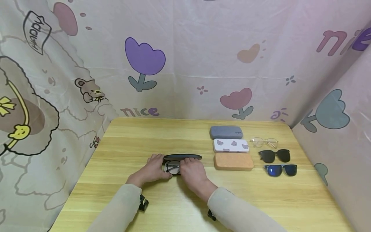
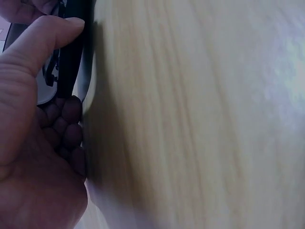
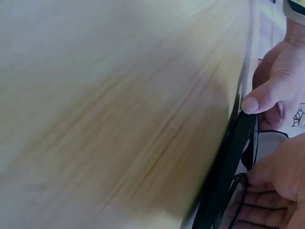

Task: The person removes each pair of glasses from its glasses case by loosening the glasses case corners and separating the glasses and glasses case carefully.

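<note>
An open dark eyeglass case [image 1: 182, 157] lies on the table with its lid raised at the back. Black-framed eyeglasses [image 1: 173, 168] are inside it, the right part covered by a hand. My left hand [image 1: 153, 169] grips the case's left end; in the left wrist view its thumb [image 2: 52, 36] presses the front edge. Over the right half of the case, my right hand [image 1: 193, 174] holds the eyeglasses. The right wrist view shows its curled fingers [image 3: 259, 205] beside a black temple, close to the case's front wall [image 3: 224, 176].
Right of the case stand a grey-blue case [image 1: 226, 132], a white bear-print case [image 1: 231, 145] and an orange-tan case [image 1: 233, 161]. Beyond them lie thin-rimmed glasses [image 1: 264, 142], black sunglasses [image 1: 274, 156] and blue-lensed sunglasses [image 1: 280, 170]. Printed cloth hangs around the wooden table [image 1: 139, 135].
</note>
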`<state>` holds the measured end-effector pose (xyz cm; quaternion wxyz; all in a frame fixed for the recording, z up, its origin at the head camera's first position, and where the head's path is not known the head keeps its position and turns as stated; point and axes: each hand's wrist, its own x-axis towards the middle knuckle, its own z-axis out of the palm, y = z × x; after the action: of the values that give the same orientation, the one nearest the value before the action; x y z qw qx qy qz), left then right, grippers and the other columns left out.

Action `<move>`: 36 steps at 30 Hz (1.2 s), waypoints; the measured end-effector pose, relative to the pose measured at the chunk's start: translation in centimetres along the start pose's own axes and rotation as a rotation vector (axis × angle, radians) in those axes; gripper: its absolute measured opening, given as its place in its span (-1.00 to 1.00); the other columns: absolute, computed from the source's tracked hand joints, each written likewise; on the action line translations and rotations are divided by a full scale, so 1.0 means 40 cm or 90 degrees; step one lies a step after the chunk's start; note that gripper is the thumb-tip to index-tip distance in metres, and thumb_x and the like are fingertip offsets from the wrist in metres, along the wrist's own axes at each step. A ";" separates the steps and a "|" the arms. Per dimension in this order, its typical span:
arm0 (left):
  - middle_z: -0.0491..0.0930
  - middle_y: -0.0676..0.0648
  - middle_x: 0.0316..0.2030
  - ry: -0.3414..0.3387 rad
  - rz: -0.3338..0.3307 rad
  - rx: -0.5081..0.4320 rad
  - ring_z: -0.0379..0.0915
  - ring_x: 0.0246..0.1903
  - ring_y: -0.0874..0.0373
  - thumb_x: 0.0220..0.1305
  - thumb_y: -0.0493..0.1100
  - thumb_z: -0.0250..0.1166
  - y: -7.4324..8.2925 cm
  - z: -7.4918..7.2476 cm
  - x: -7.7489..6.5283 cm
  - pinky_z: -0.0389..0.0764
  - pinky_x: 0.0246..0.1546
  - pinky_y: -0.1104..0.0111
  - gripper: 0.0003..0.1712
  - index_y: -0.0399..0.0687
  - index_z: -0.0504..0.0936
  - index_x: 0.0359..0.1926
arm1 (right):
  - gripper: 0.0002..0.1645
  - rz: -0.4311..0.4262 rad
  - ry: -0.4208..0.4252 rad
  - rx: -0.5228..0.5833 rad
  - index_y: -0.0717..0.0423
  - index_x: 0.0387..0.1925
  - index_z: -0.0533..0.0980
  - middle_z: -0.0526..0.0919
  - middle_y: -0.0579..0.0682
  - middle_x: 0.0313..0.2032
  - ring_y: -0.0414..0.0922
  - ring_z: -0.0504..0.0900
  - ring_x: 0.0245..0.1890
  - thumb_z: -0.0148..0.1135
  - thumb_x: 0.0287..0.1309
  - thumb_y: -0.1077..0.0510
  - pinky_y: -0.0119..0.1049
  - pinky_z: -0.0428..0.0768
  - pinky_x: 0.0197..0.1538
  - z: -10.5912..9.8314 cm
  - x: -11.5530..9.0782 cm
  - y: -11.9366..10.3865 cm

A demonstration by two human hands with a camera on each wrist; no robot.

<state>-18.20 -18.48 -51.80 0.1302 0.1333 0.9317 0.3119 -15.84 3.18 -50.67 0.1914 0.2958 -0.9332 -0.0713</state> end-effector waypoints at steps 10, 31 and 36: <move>0.59 -0.15 0.20 0.008 -0.001 0.012 0.30 0.23 -0.07 -0.05 0.11 0.63 -0.001 0.003 -0.001 0.36 0.30 -0.05 0.04 -0.31 0.47 0.39 | -0.95 0.006 0.041 -0.020 0.04 -0.41 0.64 0.70 -0.08 -0.43 -0.13 0.68 -0.40 0.40 0.12 0.21 -0.25 0.68 -0.28 -0.022 -0.008 -0.005; 0.58 -0.19 0.17 0.078 0.034 0.080 0.30 0.22 -0.09 0.04 0.15 0.61 -0.013 0.035 -0.019 0.28 0.33 -0.03 -0.01 -0.42 0.49 0.32 | -0.98 -0.026 0.100 -0.040 0.03 -0.34 0.64 0.66 -0.08 -0.42 -0.10 0.67 -0.36 0.35 0.19 0.17 -0.21 0.67 -0.18 -0.025 -0.031 0.005; 0.56 -0.21 0.20 0.074 0.033 0.093 0.29 0.24 -0.11 0.08 0.13 0.58 -0.007 0.033 -0.021 0.26 0.31 -0.04 -0.02 -0.43 0.47 0.34 | -0.94 -0.035 0.116 -0.030 0.02 -0.37 0.59 0.64 -0.09 -0.44 -0.09 0.65 -0.36 0.24 0.23 0.20 -0.20 0.63 -0.14 -0.035 -0.039 0.014</move>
<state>-17.01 -18.23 -52.86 0.0580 0.1482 0.9541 0.2538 -14.38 4.51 -49.73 0.2805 0.3222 -0.9014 -0.0708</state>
